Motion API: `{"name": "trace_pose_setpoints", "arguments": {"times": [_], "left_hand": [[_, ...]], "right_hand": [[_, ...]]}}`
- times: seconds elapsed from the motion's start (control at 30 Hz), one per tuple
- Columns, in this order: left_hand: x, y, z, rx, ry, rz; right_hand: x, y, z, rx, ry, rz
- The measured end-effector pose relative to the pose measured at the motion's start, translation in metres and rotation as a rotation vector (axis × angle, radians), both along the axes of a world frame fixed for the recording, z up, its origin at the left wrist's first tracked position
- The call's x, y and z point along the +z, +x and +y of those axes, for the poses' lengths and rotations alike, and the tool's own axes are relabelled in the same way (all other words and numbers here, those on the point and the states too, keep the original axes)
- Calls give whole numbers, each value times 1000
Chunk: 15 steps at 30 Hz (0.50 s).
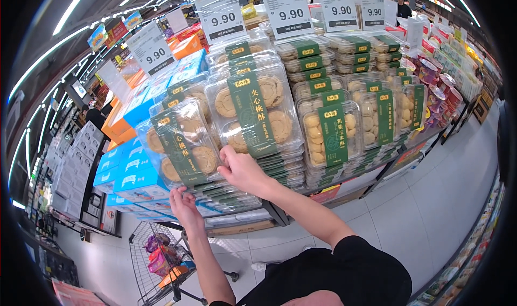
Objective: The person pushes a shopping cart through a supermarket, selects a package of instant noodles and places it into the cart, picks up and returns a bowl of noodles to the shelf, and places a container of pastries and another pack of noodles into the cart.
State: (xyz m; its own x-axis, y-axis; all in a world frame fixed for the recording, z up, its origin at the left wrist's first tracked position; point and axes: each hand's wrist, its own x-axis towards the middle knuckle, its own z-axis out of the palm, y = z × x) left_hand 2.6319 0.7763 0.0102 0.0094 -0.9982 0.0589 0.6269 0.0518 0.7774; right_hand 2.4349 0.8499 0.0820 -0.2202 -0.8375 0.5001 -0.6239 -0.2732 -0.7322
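Note:
A clear plastic box of round cookies with a green paper band (187,143) leans tilted at the front of a stack of like boxes. My right hand (240,171) has its fingers curled at the box's lower right edge. At the bottom edge, my left hand (186,207) is closed with bent fingers against the corner; its exact hold is partly hidden. Just right of it, a larger cookie box (258,109) with the same kind of band stands propped on its own stack, close to my right hand's knuckles.
Blue cartons (132,172) are piled left of the cookie stacks. More boxes of small round biscuits (332,133) stand to the right. Price signs (219,14) rise behind. A wire shopping cart (141,263) with bagged goods stands below left, on the tiled floor (431,198).

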Motion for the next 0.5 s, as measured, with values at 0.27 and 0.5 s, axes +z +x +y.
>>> {"name": "trace_pose_setpoints", "arguments": {"times": [0.27,0.5], "left_hand": [[20,12,10,19,-174,9],[13,40,51,9,-252,-65]], "right_hand": [[14,4,24,97,-44,-106],[-4,-7,81,270,8,-247]]}}
